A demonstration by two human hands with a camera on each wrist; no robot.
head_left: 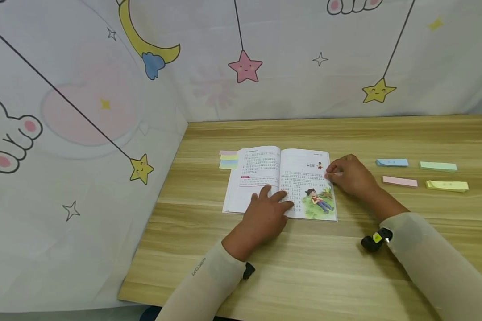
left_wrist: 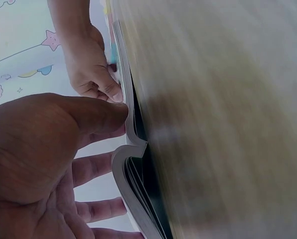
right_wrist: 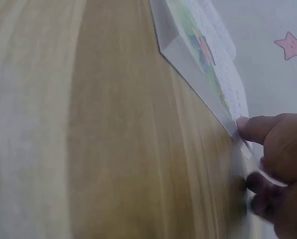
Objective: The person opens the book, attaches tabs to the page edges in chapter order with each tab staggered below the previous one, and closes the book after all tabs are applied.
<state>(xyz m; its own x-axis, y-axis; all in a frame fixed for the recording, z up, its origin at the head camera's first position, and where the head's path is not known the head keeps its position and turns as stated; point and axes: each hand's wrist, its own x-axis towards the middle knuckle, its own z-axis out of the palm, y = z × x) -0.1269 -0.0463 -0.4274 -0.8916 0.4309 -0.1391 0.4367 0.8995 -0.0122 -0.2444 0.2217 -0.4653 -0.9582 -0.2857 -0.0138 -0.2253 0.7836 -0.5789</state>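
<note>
An open book (head_left: 261,162) with printed text and a coloured picture of a reclining child lies on the wooden table. My left hand (head_left: 267,214) rests with spread, fairly straight fingers on its lower middle, across the fold. In the left wrist view, the thumb (left_wrist: 111,117) lies along the book's lower edge. At the right margin, my right hand (head_left: 351,176) pinches the edge of the right-hand page (head_left: 305,156) between thumb and bent fingers. The right wrist view has that thumb (right_wrist: 255,128) on the page edge; its other fingers are partly hidden and dark.
Pastel striped tabs (head_left: 229,159) stick out past the book's left side. To the right of the right hand lie a blue strip (head_left: 392,162), a green strip (head_left: 438,166), a pink strip (head_left: 399,181) and a yellow strip (head_left: 447,185). A patterned curtain (head_left: 289,89) hangs behind the table.
</note>
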